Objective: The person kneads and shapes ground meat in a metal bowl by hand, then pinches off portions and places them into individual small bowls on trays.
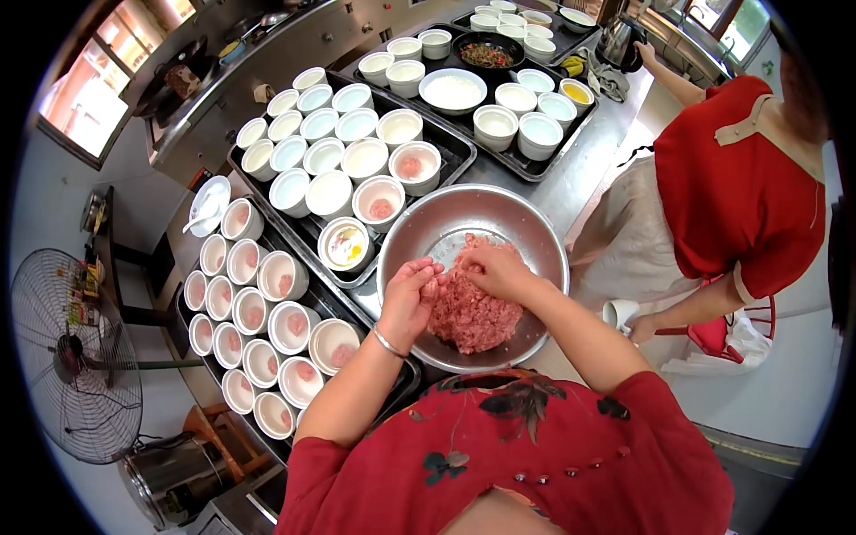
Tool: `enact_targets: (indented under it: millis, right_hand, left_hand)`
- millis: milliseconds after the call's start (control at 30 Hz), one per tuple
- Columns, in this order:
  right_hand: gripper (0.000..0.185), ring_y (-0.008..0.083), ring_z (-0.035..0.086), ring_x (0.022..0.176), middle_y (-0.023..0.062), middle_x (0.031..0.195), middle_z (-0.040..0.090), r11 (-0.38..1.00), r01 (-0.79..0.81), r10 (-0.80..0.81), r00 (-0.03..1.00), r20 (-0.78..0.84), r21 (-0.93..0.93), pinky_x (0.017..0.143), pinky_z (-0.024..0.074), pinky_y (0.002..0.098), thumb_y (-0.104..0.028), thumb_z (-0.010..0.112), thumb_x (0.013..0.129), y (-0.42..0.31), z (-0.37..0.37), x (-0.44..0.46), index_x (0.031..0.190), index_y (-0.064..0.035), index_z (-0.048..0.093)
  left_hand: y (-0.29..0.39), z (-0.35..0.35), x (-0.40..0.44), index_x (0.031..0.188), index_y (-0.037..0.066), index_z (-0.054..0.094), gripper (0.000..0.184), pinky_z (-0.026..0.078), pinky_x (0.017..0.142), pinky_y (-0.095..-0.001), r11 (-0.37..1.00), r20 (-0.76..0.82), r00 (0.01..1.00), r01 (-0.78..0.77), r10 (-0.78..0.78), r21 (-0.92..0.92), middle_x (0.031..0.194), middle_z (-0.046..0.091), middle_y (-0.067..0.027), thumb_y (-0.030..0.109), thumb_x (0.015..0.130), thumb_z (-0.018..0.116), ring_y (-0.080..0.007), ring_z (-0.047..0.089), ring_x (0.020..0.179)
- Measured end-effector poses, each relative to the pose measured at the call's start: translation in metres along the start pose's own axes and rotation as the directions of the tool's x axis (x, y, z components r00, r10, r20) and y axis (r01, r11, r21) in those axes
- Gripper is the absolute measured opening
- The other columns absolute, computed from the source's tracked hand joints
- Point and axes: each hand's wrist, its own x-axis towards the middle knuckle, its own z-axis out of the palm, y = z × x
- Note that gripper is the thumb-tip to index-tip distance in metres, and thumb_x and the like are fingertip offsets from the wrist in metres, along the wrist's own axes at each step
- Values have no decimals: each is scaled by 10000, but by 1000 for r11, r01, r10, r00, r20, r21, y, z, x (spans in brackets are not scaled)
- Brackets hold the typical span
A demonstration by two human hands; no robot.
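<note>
A wide steel bowl [546,312] stands in front of me with a mound of raw minced meat [477,316] in it. My left hand [410,299], with a bangle at its wrist, is over the bowl's left side, its fingers curled round a small bit of the minced meat. Across from it, my right hand [497,270] reaches into the top of the mound, fingertips bent down and pressed together on the meat; the tips are partly hidden. White ramekins with small lumps of meat at the bottom, such as this ramekin [379,201], stand just left of the bowl.
Black trays hold many white ramekins; the lower left tray [406,379] touches the bowl's side. A ramekin with egg [346,243] stands near the rim. Behind are a white bowl [452,91] and a dark pan [488,53]. To the right, a co-worker [740,178] holds a kettle [620,40] and a white cup [620,312].
</note>
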Motion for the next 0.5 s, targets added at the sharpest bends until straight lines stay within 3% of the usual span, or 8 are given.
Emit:
enact_targets:
  millis: [67,167,267,333,367,433,467,500]
  right_hand:
    - [180,313,545,837,169,875,565,866,69,-1,991,-135,496,701,433,391,-140,534,730,0,-3,-4,877,-43,571]
    - [186,304,553,803,163,875,558,886,79,-31,993,-111,457,695,436,388,-98,541,712,-32,-27,-15,887,-36,550]
    - [214,269,565,779,161,877,560,917,198,-129,969,-210,347,677,444,350,-121,567,708,-32,-17,-17,901,-34,536]
    - [188,257,564,760,155,865,562,919,170,-101,974,-204,356,679,445,332,-135,580,709,-30,-16,-17,863,-34,543]
    - [171,267,562,756,150,862,561,887,110,-45,987,-153,449,683,447,338,-138,580,710,-27,-17,-16,847,-40,550]
    - [154,277,561,751,146,858,561,843,49,5,995,-99,535,687,449,343,-140,580,711,-19,-17,-17,831,-47,557]
    - [151,268,557,760,133,843,560,669,32,72,992,-107,743,692,448,347,-161,580,717,-12,-16,-18,822,-53,564]
    - [152,260,553,769,119,829,559,444,24,136,986,-94,896,697,447,351,-182,579,724,-6,-14,-19,814,-59,572]
  left_hand:
    - [0,1,-2,911,11,489,103,470,650,-267,998,4,999,-40,40,45,873,547,-94,48,817,473,-163,541,752]
    - [-4,17,-8,959,11,488,149,466,699,-254,977,84,996,-35,17,211,879,554,-85,41,813,482,-141,548,767]
    - [-9,30,-11,1003,3,477,233,461,711,-249,987,174,985,-21,-7,159,870,553,-74,29,777,528,-145,552,774]
    - [-11,27,-6,951,2,493,197,460,718,-250,996,187,982,0,-17,87,869,556,-74,25,762,544,-152,555,795]
    - [-13,24,-5,951,2,493,197,460,718,-250,996,187,982,1,-17,88,869,556,-74,25,762,544,-152,555,795]
    - [-16,18,-5,868,29,527,87,463,695,-257,999,95,995,44,-43,-7,820,572,-69,41,781,522,-152,558,784]
    - [-12,17,-5,868,29,527,87,463,695,-257,999,97,994,42,-41,-5,820,572,-69,41,781,522,-152,558,784]
    - [-8,15,-5,854,41,526,78,460,675,-245,988,102,991,96,-84,-120,794,569,-67,46,776,532,-153,559,763]
